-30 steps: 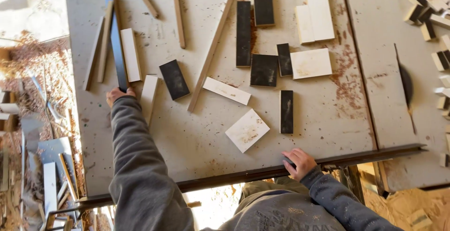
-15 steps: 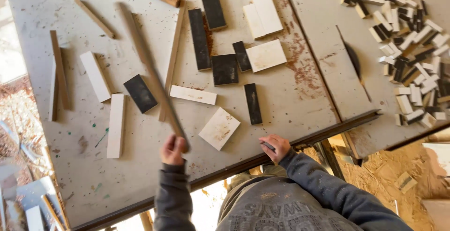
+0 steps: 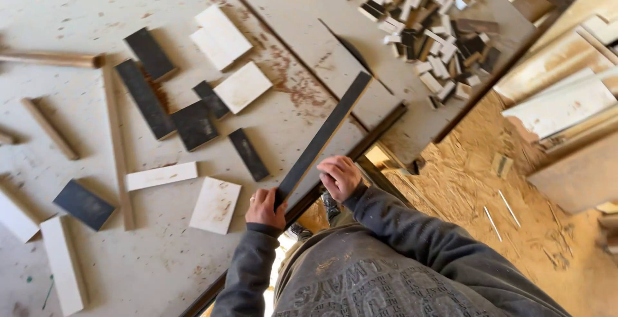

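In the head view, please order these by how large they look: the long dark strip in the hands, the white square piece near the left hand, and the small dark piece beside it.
1. Long dark strip, clearly largest.
2. White square piece.
3. Small dark piece, smallest.

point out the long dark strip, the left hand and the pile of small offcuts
long dark strip (image 3: pixel 325 138), head view, mid-length
left hand (image 3: pixel 264 207), head view, back of hand
pile of small offcuts (image 3: pixel 418 27), head view, pile centre
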